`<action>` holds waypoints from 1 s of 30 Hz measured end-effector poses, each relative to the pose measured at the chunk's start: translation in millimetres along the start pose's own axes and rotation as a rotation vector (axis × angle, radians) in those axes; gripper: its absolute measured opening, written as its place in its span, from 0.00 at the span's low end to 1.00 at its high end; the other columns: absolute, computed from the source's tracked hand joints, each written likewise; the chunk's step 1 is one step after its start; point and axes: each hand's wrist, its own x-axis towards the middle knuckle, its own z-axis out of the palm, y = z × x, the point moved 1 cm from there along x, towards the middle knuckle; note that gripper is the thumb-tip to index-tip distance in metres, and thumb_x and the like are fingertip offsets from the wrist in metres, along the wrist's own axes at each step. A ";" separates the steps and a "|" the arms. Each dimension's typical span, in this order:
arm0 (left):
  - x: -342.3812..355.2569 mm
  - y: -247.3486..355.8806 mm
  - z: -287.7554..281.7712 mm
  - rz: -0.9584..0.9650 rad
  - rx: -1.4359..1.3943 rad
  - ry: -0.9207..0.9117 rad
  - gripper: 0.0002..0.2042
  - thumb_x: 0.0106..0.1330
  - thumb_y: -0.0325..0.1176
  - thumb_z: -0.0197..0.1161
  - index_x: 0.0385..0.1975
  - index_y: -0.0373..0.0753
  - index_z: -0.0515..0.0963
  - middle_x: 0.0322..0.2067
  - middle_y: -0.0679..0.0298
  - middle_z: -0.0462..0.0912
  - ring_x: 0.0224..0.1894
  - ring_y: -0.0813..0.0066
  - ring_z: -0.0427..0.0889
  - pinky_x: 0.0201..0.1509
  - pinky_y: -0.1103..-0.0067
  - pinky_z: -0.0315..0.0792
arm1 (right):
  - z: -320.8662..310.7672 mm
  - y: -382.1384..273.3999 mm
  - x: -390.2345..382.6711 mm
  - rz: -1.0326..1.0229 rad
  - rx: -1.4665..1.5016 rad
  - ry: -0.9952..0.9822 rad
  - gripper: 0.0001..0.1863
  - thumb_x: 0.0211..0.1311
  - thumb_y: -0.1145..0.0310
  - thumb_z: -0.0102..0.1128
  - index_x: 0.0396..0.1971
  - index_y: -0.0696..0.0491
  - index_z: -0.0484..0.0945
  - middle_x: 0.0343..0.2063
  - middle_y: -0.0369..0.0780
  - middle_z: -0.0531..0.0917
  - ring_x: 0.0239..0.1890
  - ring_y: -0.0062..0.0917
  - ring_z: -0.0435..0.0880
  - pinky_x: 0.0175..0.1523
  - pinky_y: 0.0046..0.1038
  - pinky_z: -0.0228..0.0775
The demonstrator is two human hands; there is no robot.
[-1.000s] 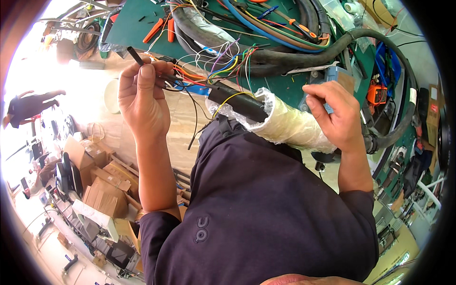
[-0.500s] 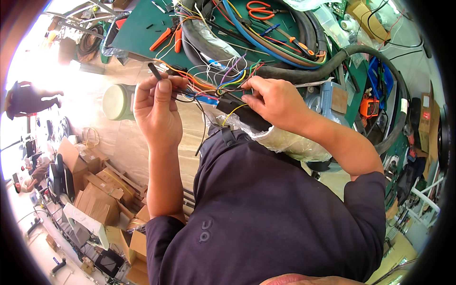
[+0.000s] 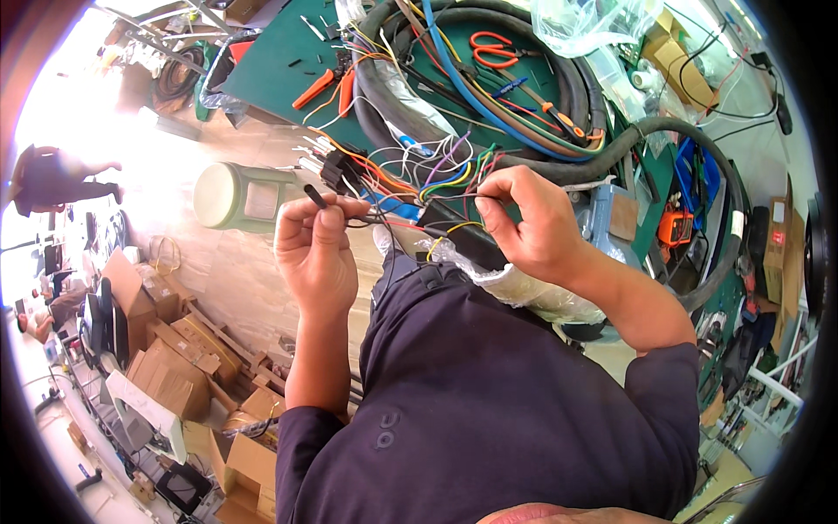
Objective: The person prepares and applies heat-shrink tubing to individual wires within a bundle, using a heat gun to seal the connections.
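the bundle of coloured wires (image 3: 419, 179) fans out between your two hands, rising from a black sleeve (image 3: 463, 236) just under your right hand and wrapped lower down in clear plastic (image 3: 515, 284). your left hand (image 3: 316, 253) is closed, thumb against forefinger, pinching a short black tube (image 3: 315, 196) that sticks up and away from the fingertips at a tilt; a thin black wire runs from that pinch toward the bundle. your right hand (image 3: 532, 223) is closed too, its fingertips nipped on the thin wires at the top of the black sleeve, right at the point where they spread. the two hands are near each other but apart, with the loose wires crossing the gap. just beyond your left hand, a black connector block (image 3: 336, 168) hangs on the orange and white wires, and to the left of it a pale green jar (image 3: 236, 196) lies on its side. past both hands, a green mat (image 3: 279, 65) holds orange-handled pliers (image 3: 332, 87), thick black hoses (image 3: 559, 96) coiled round, and red-handled scissors (image 3: 493, 50). beyond your right wrist sits a blue box (image 3: 611, 223).
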 end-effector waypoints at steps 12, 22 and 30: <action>-12.5 3.2 -1.6 -0.029 -0.018 0.057 0.05 0.66 0.25 0.60 0.39 0.34 0.74 0.34 0.58 0.83 0.38 0.68 0.83 0.49 0.72 0.75 | -22.0 -19.5 52.1 -0.162 -0.229 -0.252 0.07 0.53 0.76 0.65 0.33 0.56 0.79 0.24 0.40 0.78 0.24 0.31 0.76 0.28 0.28 0.67; -19.4 0.9 -12.5 -0.072 -0.057 0.085 0.05 0.67 0.26 0.60 0.38 0.34 0.74 0.34 0.57 0.83 0.40 0.72 0.83 0.50 0.75 0.75 | -7.0 -0.5 85.8 -0.152 -0.481 -0.330 0.05 0.55 0.75 0.62 0.33 0.56 0.79 0.29 0.40 0.79 0.35 0.35 0.76 0.40 0.32 0.68; -1.8 1.1 -1.3 -0.139 -0.027 0.111 0.06 0.67 0.27 0.60 0.40 0.33 0.74 0.33 0.60 0.83 0.38 0.74 0.82 0.47 0.78 0.74 | 17.7 -13.2 111.4 -0.050 -0.267 -0.331 0.08 0.58 0.72 0.60 0.38 0.55 0.81 0.32 0.41 0.81 0.37 0.34 0.80 0.43 0.31 0.71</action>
